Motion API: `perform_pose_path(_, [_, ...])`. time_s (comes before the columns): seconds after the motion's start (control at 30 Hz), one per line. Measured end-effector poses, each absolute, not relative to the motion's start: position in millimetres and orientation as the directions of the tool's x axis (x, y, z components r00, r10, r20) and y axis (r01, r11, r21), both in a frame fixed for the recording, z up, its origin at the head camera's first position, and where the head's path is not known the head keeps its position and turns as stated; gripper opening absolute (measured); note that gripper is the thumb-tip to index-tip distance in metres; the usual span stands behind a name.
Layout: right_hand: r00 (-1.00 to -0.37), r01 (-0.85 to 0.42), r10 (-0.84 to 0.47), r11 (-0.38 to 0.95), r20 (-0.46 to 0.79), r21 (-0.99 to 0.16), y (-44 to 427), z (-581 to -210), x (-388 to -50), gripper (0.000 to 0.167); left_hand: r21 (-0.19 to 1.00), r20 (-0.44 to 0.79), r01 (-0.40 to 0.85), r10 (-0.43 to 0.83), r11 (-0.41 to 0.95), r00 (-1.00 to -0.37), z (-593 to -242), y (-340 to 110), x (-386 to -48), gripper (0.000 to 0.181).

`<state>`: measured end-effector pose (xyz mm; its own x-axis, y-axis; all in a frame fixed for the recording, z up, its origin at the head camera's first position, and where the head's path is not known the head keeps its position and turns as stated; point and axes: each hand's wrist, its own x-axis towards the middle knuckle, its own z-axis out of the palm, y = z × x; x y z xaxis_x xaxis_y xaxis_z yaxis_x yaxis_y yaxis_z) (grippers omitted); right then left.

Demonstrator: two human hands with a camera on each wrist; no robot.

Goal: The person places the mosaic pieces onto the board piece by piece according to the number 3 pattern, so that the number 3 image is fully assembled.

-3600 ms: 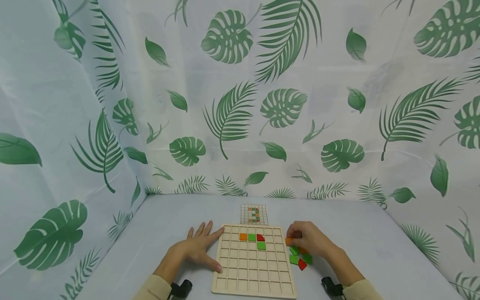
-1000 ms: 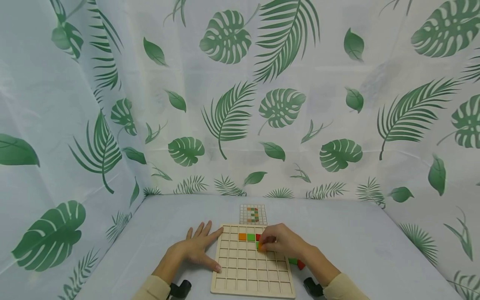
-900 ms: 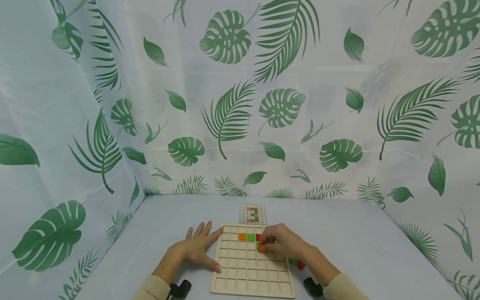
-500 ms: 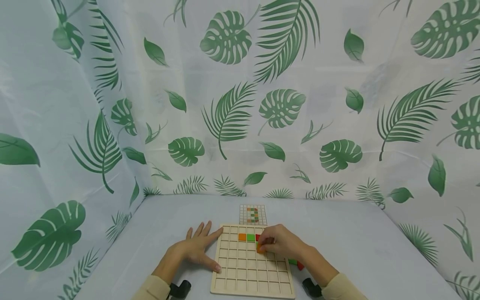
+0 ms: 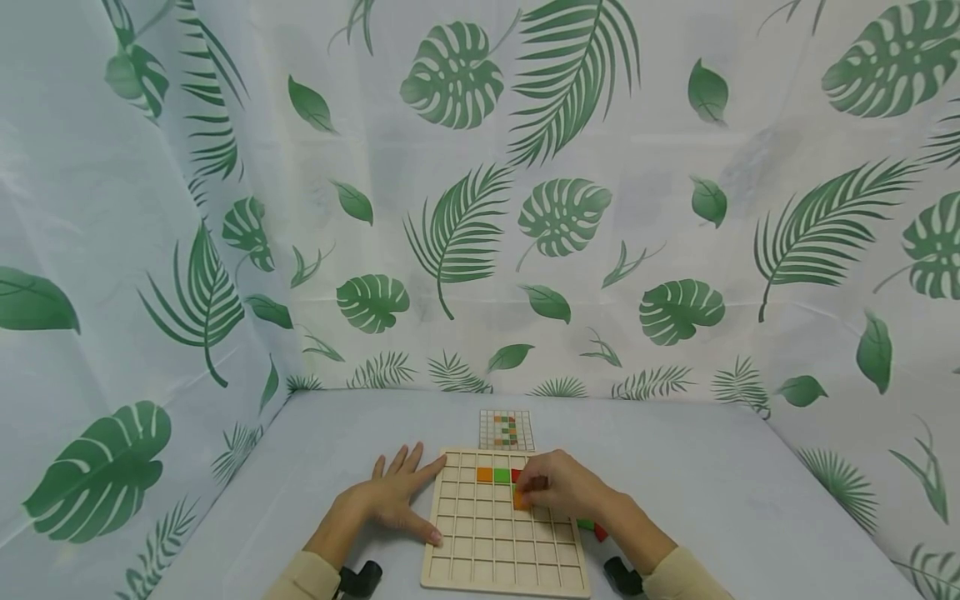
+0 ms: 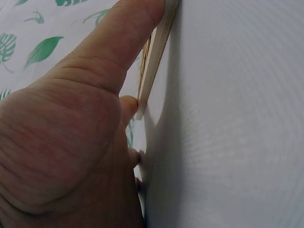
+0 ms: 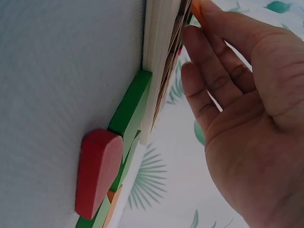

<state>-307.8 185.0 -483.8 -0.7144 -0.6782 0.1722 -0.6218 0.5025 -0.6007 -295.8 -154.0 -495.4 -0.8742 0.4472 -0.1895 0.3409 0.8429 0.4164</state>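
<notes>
A pale wooden grid board (image 5: pixel 483 550) lies on the table. An orange square tile (image 5: pixel 485 474), a green tile (image 5: pixel 502 475) and a partly covered red tile (image 5: pixel 516 476) sit side by side in one row of cells. Below the red one, my right hand (image 5: pixel 566 486) pinches an orange block (image 5: pixel 519 502) at a cell; the same orange block (image 7: pixel 197 13) shows at the thumb tip in the right wrist view. My left hand (image 5: pixel 393 496) lies with fingers spread, thumb and index finger touching the board's left edge. The right hand hides the green tile under the red one.
Beside the board's right edge lie loose blocks, among them a red one (image 7: pixel 97 173) and a green one (image 7: pixel 133 107); my right forearm partly hides them from the head view. A small printed grid card (image 5: pixel 506 430) lies beyond the board. Leaf-patterned cloth (image 5: pixel 480 250) hangs behind.
From the loose blocks at the right, my right hand has carried the orange block left onto the board. Over the last second it turned slightly at the cell. The left hand stays put.
</notes>
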Motion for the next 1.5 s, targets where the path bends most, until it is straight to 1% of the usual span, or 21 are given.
perform_pose_path(0.5, [-0.7, -0.608, -0.706, 0.51, 0.109, -0.609, 185.0, -485.6, -305.7, 0.012, 0.429, -0.187, 0.348, 0.459, 0.834, -0.868, -496.7, -154.9, -295.3, 0.128])
perform_pose_path(0.8, [-0.695, -0.607, -0.71, 0.492, 0.116, -0.624, 185.3, -487.0, -306.4, 0.011, 0.424, -0.185, 0.347, 0.455, 0.836, -0.871, -496.9, -154.6, -295.1, 0.128])
perform_pose_path(0.97, [-0.691, -0.613, -0.714, 0.498, 0.111, -0.613, 184.3, -486.4, -305.6, 0.007, 0.418, -0.194, 0.338, 0.446, 0.843, -0.874, -497.2, -154.5, -296.0, 0.128])
perform_pose_path(1.1, [-0.696, -0.605, -0.712, 0.506, 0.099, -0.614, 183.5, -484.0, -304.2, 0.005, 0.419, -0.193, 0.336, 0.445, 0.843, -0.875, -496.3, -154.6, -296.7, 0.128])
perform_pose_path(1.5, [-0.709, -0.595, -0.701, 0.528, 0.085, -0.606, 183.4, -483.9, -303.9, 0.005, 0.412, -0.191, 0.341, 0.446, 0.845, -0.875, -495.9, -154.7, -296.5, 0.128])
